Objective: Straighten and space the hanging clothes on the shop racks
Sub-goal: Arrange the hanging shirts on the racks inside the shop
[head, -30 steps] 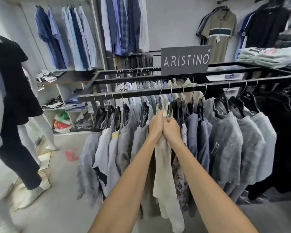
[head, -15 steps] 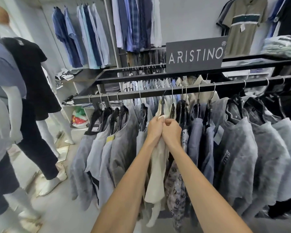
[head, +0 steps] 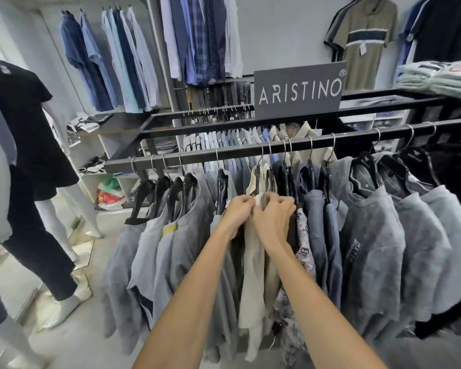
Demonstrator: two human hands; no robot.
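A black rack rail (head: 240, 151) runs across the middle, hung with grey, blue and dark shirts on black hangers. In the centre hangs a cream shirt (head: 252, 283) on a hanger. My left hand (head: 236, 214) and my right hand (head: 273, 218) meet side by side at its collar, fingers pinching the cream cloth just below the hanger. Grey shirts (head: 171, 251) hang to the left, spread apart. A patterned shirt (head: 304, 251) and navy shirts (head: 320, 235) press close on the right, then mottled grey tees (head: 378, 235).
A dark ARISTINO sign (head: 298, 90) stands on the rack top. Mannequins in black clothes (head: 30, 145) stand on the left floor. Blue shirts (head: 112, 59) hang on the back wall. Folded tops (head: 437, 78) lie at the upper right. Shelves with bags (head: 108, 193) sit behind the rack.
My hands stayed together at the cream shirt's collar, loosening from tight fists to a finger pinch. The view drew closer to the rack.
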